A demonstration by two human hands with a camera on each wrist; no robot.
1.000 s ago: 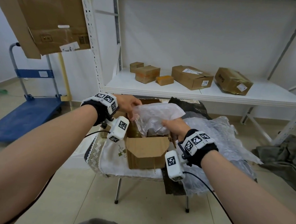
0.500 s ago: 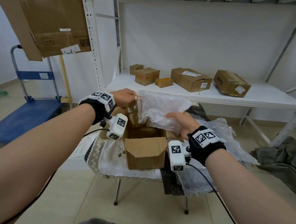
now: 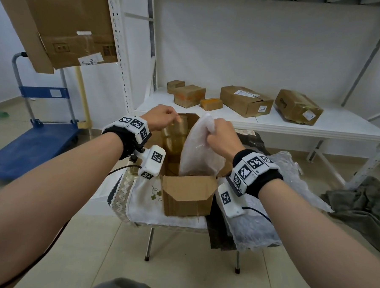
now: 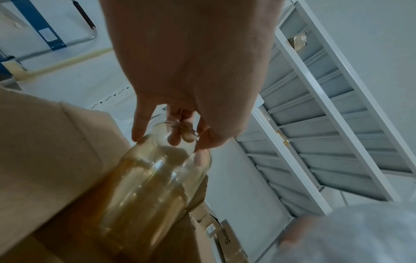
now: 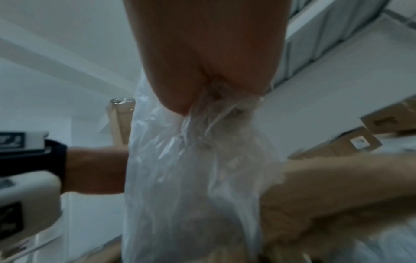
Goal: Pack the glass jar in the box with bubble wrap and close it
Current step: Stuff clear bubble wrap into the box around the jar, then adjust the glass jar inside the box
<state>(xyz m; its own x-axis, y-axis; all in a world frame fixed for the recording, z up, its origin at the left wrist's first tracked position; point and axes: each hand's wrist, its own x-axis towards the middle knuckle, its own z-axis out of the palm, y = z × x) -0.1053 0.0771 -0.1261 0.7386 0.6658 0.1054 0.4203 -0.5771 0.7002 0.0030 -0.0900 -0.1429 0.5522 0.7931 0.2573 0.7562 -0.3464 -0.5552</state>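
Both hands busy | left hand now lifts jar by its rim at 11 o'clock of box | right hand has bunched bubble wrap upright, clenched | wrapping comes next

Both bare forearms reach forward and a bit inward, each wrist wearing a black strap with a white marker-covered camera block hanging under it. The left hand is tipped fingers-down, thumb on one side and fingertips on the other, pinching the mouth of the glass jar from above. The right hand sits about level with it and close beside, knuckles up, fingers bunched into a fist around the gathered top of the bubble wrap, which hangs below the grip.
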